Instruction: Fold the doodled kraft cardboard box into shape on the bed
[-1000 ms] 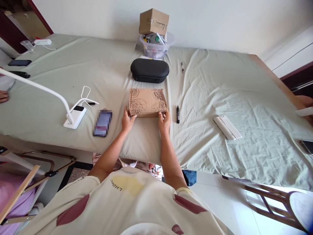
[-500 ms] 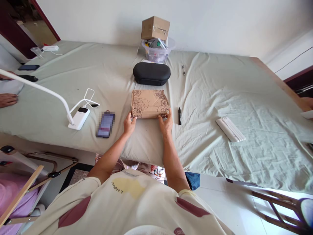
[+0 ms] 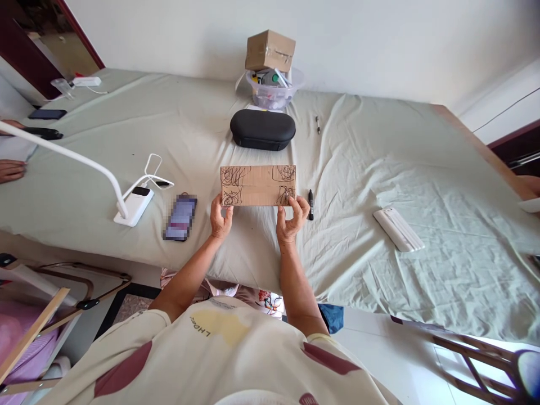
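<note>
A brown cardboard box (image 3: 258, 185) with black scribbled swirls near its corners is held up in front of me, one long face turned toward me. My left hand (image 3: 221, 218) grips its lower left corner, thumb at the bottom edge. At the lower right corner, my right hand (image 3: 291, 219) is closed on the box, with fingers over the scribbles. A black marker (image 3: 311, 205) lies just right of my right hand. Beyond the box sits a black zipped case (image 3: 262, 130). To the left of my left hand is a phone (image 3: 180, 217) with a blurred screen.
A white lamp base (image 3: 134, 207) with cable stands left; a white power bank (image 3: 398, 229) lies right. At the back, a plastic basin (image 3: 275, 95) supports another cardboard box (image 3: 270, 50). A pen (image 3: 318, 125) lies near the case. Another person's hand (image 3: 12, 170) rests at the left edge.
The box has been tipped so a different, narrower scribbled face points toward me. Both hands have shifted slightly with it, and the right fingers have moved onto its front.
</note>
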Demonstrator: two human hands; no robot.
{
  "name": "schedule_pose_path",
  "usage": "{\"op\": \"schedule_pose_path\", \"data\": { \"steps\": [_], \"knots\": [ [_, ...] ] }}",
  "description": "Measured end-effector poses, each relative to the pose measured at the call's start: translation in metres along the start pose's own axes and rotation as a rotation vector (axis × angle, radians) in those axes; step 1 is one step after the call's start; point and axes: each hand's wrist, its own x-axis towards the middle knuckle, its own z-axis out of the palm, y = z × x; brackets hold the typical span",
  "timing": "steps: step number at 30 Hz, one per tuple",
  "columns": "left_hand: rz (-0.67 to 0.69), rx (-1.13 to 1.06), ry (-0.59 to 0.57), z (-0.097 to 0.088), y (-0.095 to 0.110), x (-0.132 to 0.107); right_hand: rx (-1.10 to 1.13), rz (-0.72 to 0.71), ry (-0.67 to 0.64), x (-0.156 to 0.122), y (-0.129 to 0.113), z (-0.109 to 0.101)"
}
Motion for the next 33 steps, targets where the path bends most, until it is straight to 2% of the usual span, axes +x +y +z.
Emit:
{"op": "schedule_pose_path", "data": {
  "steps": [3, 6, 12, 16, 21, 25, 27, 31, 33],
  "knots": [
    [-0.004, 0.010, 0.037, -0.007, 0.007, 0.004, 0.074, 0.011, 0.073, 0.006, -0.005, -0.002],
    [0.009, 0.035, 0.036, -0.012, 0.019, 0.011, 0.086, 0.055, 0.075, 0.009, -0.004, -0.004],
    [0.061, 0.262, -0.068, -0.009, 0.051, 0.018, 0.082, 0.124, -0.073, 0.003, -0.003, -0.005],
    [0.124, 0.324, -0.071, -0.008, 0.067, 0.018, 0.078, 0.139, -0.080, 0.002, -0.005, -0.005],
    [0.211, 0.324, -0.165, 0.001, 0.066, 0.018, 0.006, 0.114, -0.068, 0.004, -0.006, -0.005],
    [0.235, 0.364, -0.166, 0.009, 0.061, 0.018, -0.204, 0.027, 0.000, 0.004, -0.009, -0.005],
    [0.257, 0.382, -0.163, 0.010, 0.062, 0.018, -0.298, -0.005, -0.044, 0.000, -0.016, -0.002],
    [0.224, 0.371, -0.176, 0.009, 0.066, 0.018, -0.319, 0.002, -0.285, -0.013, -0.033, 0.009],
    [0.220, 0.364, -0.174, 0.009, 0.067, 0.018, -0.307, -0.007, -0.316, -0.017, -0.038, 0.014]
  ]
}}
